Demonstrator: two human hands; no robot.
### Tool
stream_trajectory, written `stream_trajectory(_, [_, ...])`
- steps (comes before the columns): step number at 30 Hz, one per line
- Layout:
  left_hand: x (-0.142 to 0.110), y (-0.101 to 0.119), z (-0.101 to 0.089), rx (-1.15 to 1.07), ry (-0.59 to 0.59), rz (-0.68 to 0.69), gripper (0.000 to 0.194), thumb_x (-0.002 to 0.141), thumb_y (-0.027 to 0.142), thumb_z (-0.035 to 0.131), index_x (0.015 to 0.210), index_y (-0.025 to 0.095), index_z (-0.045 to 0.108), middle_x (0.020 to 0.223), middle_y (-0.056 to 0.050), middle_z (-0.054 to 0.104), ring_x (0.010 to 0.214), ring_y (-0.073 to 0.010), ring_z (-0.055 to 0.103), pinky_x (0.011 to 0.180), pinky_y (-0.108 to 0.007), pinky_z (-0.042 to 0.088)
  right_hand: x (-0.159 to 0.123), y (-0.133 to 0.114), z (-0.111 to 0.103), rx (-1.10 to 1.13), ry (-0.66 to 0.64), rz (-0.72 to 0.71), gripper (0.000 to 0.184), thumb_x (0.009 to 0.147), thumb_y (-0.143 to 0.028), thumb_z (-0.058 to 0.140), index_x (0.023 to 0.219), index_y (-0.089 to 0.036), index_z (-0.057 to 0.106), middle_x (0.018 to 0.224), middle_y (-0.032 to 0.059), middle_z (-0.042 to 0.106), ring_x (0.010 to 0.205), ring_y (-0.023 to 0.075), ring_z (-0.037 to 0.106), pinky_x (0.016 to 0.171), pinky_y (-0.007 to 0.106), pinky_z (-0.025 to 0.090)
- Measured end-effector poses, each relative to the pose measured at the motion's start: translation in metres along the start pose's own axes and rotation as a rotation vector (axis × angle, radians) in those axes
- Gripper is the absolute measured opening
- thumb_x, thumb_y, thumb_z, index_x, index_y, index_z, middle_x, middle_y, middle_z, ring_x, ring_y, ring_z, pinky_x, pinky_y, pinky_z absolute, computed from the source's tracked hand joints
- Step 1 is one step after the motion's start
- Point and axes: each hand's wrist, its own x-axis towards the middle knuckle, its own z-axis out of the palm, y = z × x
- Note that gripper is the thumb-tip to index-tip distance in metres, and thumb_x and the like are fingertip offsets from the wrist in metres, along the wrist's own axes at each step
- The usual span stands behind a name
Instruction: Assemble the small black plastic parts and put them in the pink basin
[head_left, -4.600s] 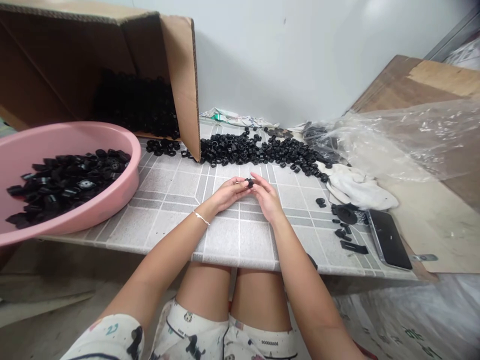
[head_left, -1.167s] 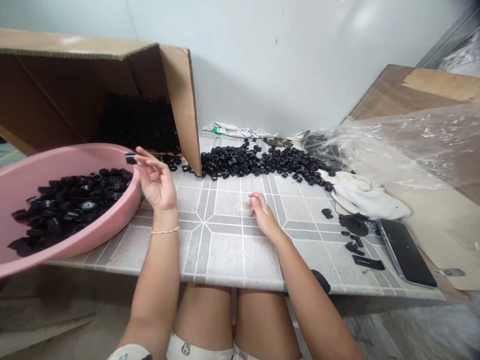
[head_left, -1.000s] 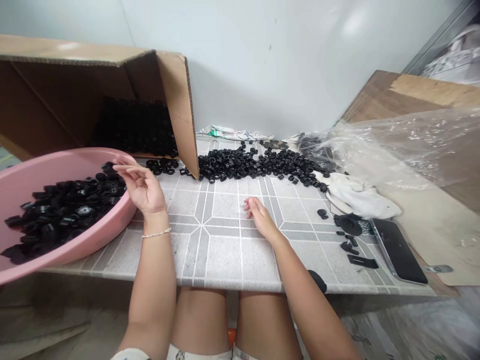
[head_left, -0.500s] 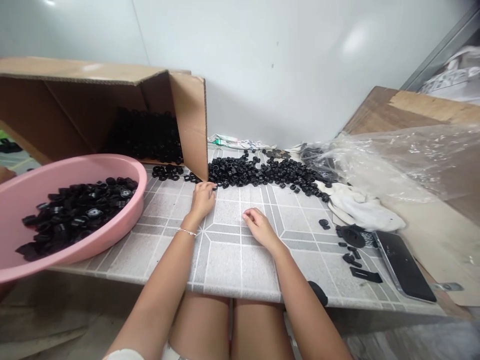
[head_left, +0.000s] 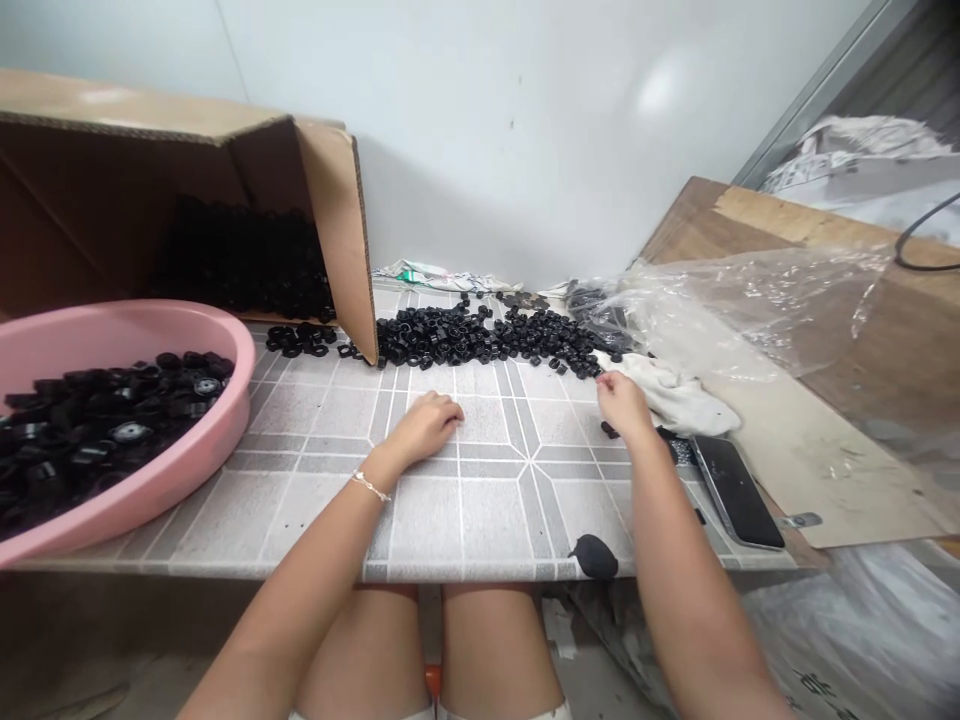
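My left hand [head_left: 429,425] lies over the middle of the table with its fingers curled together; whatever may be in them is hidden. My right hand [head_left: 624,403] is at the right end of a pile of small black plastic rings [head_left: 450,335]. Its thumb and fingertips are pinched together beside the outermost rings, and I cannot make out what is between them. To the left, a pink basin [head_left: 244,385] holds many black plastic pieces [head_left: 97,420], a few with a silvery round face.
A cardboard box [head_left: 337,220] lies on its side with more black parts inside. At right are a white cloth glove [head_left: 686,395], a phone [head_left: 739,490], clear plastic sheeting [head_left: 750,310] and a brown board [head_left: 847,430]. A black rounded piece [head_left: 595,556] sits at the table's front edge.
Earlier both hands held a black piece together; my left hand carried it to the basin, let go, reached the pile, then came back toward the middle. My right hand has moved right to the pile's end.
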Motion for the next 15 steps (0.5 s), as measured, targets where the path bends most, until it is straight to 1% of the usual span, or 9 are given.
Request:
stream_trajectory(2, [0.000, 0.017, 0.008, -0.052, -0.062, 0.104, 0.023, 0.086, 0.010, 0.041, 0.090, 0.018, 0.063, 0.095, -0.007, 0.060, 0.094, -0.0204, 0.052, 0.088, -0.034, 0.044, 0.006, 0.029, -0.005, -0.222, -0.061, 0.062, 0.023, 0.079, -0.027, 0.049, 0.088, -0.015, 0.067, 0.090, 0.0164, 0.067, 0.083, 0.0272, 0.062, 0.074, 0.036, 0.044])
stream_trajectory(4, [-0.001, 0.030, 0.014, -0.105, -0.091, 0.154, 0.026, 0.087, 0.009, 0.039, 0.098, 0.019, 0.061, 0.100, -0.007, 0.057, 0.095, -0.0189, 0.053, 0.087, -0.032, 0.045, 0.002, 0.048, -0.003, -0.296, -0.169, 0.070, 0.022, 0.077, -0.033, 0.055, 0.086, -0.016, 0.067, 0.086, 0.0139, 0.067, 0.079, 0.0265, 0.062, 0.070, 0.036, 0.044])
stream_trajectory(6, [-0.002, 0.037, 0.017, -0.135, -0.097, 0.167, 0.029, 0.087, 0.011, 0.041, 0.109, 0.019, 0.057, 0.107, -0.008, 0.055, 0.096, -0.0182, 0.053, 0.088, -0.032, 0.045, -0.005, 0.057, 0.001, -0.249, -0.266, -0.031, 0.015, 0.073, -0.028, 0.058, 0.080, -0.018, 0.066, 0.083, 0.0101, 0.067, 0.077, 0.0237, 0.062, 0.072, 0.034, 0.045])
stream_trajectory(8, [-0.002, 0.039, 0.016, -0.127, -0.090, 0.148, 0.032, 0.086, 0.013, 0.045, 0.116, 0.019, 0.054, 0.112, -0.009, 0.054, 0.100, -0.0196, 0.052, 0.091, -0.033, 0.044, -0.012, 0.054, 0.008, -0.136, -0.258, -0.150, 0.010, 0.071, -0.021, 0.057, 0.076, -0.018, 0.064, 0.083, 0.0085, 0.066, 0.079, 0.0219, 0.061, 0.077, 0.034, 0.045])
stream_trajectory(10, [-0.001, 0.038, 0.015, -0.088, -0.076, 0.101, 0.031, 0.085, 0.018, 0.051, 0.115, 0.018, 0.056, 0.111, -0.009, 0.056, 0.103, -0.0225, 0.050, 0.093, -0.036, 0.043, -0.016, 0.038, 0.015, 0.040, -0.187, -0.188, 0.014, 0.071, -0.020, 0.055, 0.081, -0.018, 0.064, 0.083, 0.0078, 0.065, 0.078, 0.0210, 0.060, 0.078, 0.035, 0.046])
stream_trajectory(11, [0.000, 0.037, 0.015, -0.068, -0.072, 0.071, 0.029, 0.084, 0.021, 0.054, 0.113, 0.018, 0.058, 0.109, -0.009, 0.057, 0.103, -0.0236, 0.049, 0.093, -0.037, 0.042, -0.017, 0.025, 0.019, 0.160, -0.178, -0.176, 0.017, 0.073, -0.023, 0.056, 0.086, -0.018, 0.064, 0.083, 0.0069, 0.064, 0.075, 0.0202, 0.059, 0.076, 0.035, 0.047])
stream_trajectory(12, [0.000, 0.035, 0.015, -0.053, -0.068, 0.041, 0.026, 0.084, 0.023, 0.056, 0.109, 0.018, 0.060, 0.106, -0.008, 0.059, 0.103, -0.0243, 0.049, 0.093, -0.038, 0.042, -0.019, 0.010, 0.023, 0.297, -0.209, -0.156, 0.020, 0.074, -0.028, 0.056, 0.091, -0.019, 0.063, 0.081, 0.0054, 0.063, 0.072, 0.0191, 0.058, 0.073, 0.035, 0.048])
stream_trajectory(13, [0.001, 0.032, 0.015, -0.045, -0.062, 0.013, 0.023, 0.083, 0.025, 0.057, 0.105, 0.018, 0.061, 0.103, -0.008, 0.060, 0.101, -0.0244, 0.049, 0.093, -0.038, 0.041, -0.022, -0.008, 0.028, 0.446, -0.275, -0.134, 0.022, 0.075, -0.032, 0.057, 0.092, -0.019, 0.062, 0.079, 0.0040, 0.063, 0.069, 0.0179, 0.058, 0.070, 0.034, 0.048])
stream_trajectory(15, [0.003, 0.026, 0.017, -0.048, -0.044, -0.034, 0.021, 0.083, 0.027, 0.059, 0.102, 0.019, 0.063, 0.100, -0.007, 0.061, 0.100, -0.0240, 0.049, 0.093, -0.038, 0.040, -0.030, -0.046, 0.042, 0.681, -0.497, -0.146, 0.024, 0.076, -0.038, 0.058, 0.091, -0.020, 0.062, 0.083, 0.0034, 0.064, 0.070, 0.0163, 0.059, 0.069, 0.033, 0.049])
